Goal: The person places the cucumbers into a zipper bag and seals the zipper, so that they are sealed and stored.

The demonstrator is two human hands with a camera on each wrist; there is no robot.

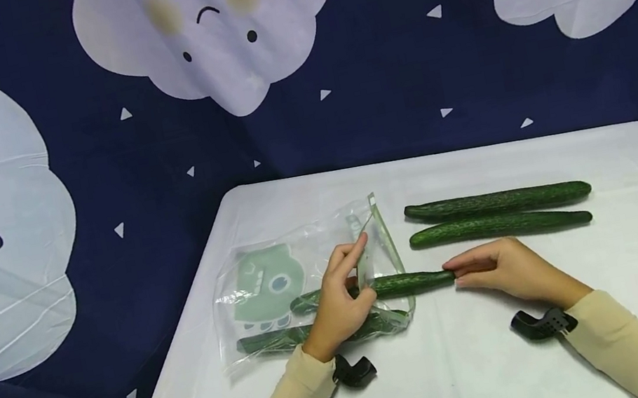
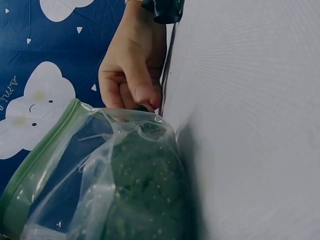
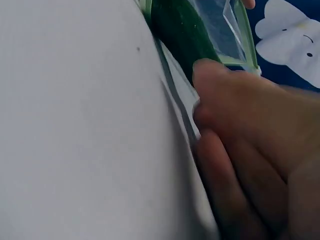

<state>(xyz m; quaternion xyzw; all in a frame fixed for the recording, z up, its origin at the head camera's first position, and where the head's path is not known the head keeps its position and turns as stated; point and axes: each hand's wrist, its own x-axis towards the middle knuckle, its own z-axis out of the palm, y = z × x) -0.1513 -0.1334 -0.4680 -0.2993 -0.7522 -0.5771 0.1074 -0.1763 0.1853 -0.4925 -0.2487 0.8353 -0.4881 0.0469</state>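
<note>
A clear zip bag (image 1: 325, 232) with a green-edged mouth and a green monster print lies on the left of the table. At its mouth my left hand (image 1: 340, 305) holds the bag's edge between thumb and fingers. One cucumber (image 1: 412, 282) is partly inside the bag, its right end sticking out. My right hand (image 1: 514, 271) pinches that end with thumb and fingertips; the right wrist view shows the same hand (image 3: 250, 120) at the cucumber (image 3: 182, 32). A second cucumber (image 1: 273, 341) lies within the bag along its near side, partly hidden by my left wrist.
Two more cucumbers, an upper one (image 1: 497, 202) and a lower one (image 1: 500, 227), lie side by side behind my right hand. The white table (image 1: 452, 374) ends at a dark blue cloth (image 1: 393, 108) with cloud prints. Each wrist wears a black device (image 1: 543, 324).
</note>
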